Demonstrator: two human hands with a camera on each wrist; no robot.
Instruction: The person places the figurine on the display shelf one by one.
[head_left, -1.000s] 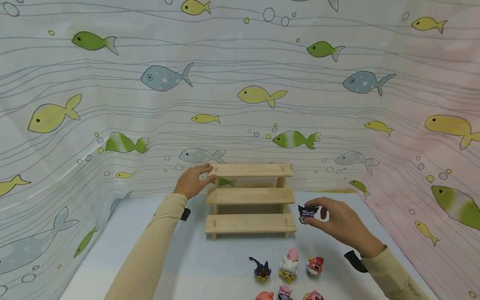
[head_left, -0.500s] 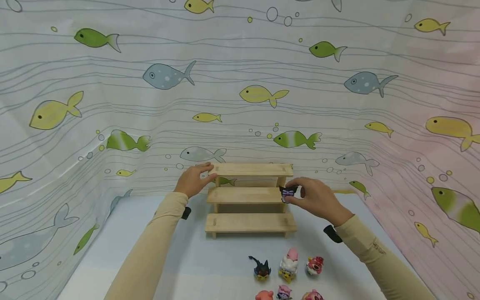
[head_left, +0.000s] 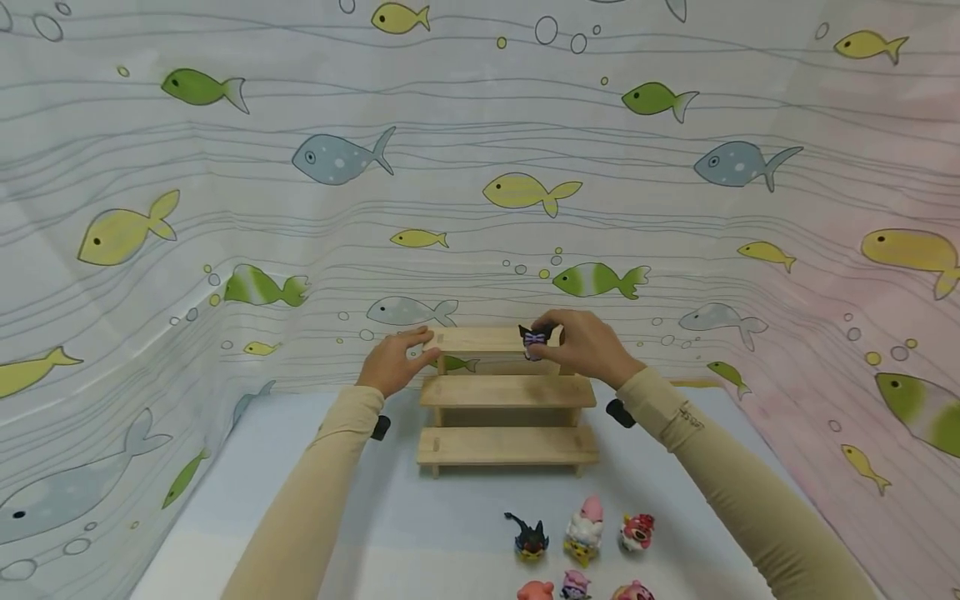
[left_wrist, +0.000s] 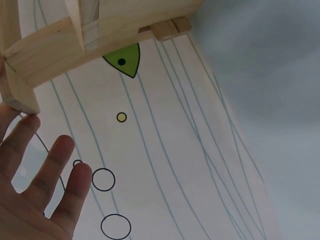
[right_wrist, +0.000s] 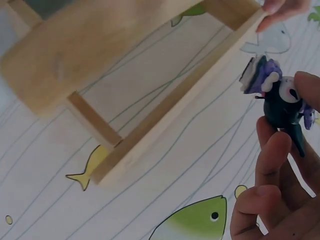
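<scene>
A three-tier wooden display stand stands on the table against the patterned backdrop. My left hand holds the left end of its top tier between thumb and index finger; in the left wrist view the other fingers are spread out below the wood. My right hand pinches a small black figurine with a purple bow, in front of the top tier's right part. Seen from the right wrist, the figurine is between thumb and fingers, apart from the wood.
Several small figurines stand on the table in front of the stand: a black one with a tail, a pink-and-white one, a red-and-white one, and others at the lower frame edge. A fish-printed backdrop rises behind and at both sides.
My right hand has carried the black figurine leftward and up, from right of the stand to the front of its top tier. The left hand has stayed at the top tier's left end.
</scene>
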